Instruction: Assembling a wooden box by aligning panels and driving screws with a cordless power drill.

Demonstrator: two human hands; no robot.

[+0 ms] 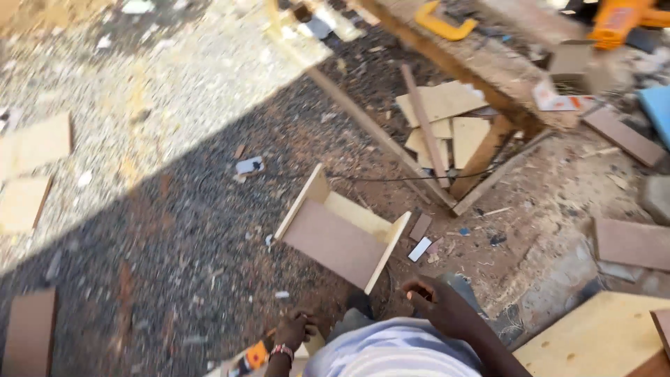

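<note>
A long wooden workbench [488,77] slants across the top right of a gravel-and-sawdust yard, half in sun, half in shade. On the ground below and to the left of the workbench lies an open box frame of board [340,234], brown panel facing up, pale side walls standing on edge. Offcut boards [447,115] are stacked under the workbench, beside its leg. A yellow clamp [443,24] lies on the workbench top; an orange power tool [618,21] sits farther right along it. Well below the workbench, just short of the box frame, the person's right hand [433,300] hangs loosely curled, holding nothing. The left hand [293,331] (a beaded band at the wrist) is closed over an orange-and-black tool [252,357], only partly in view.
</note>
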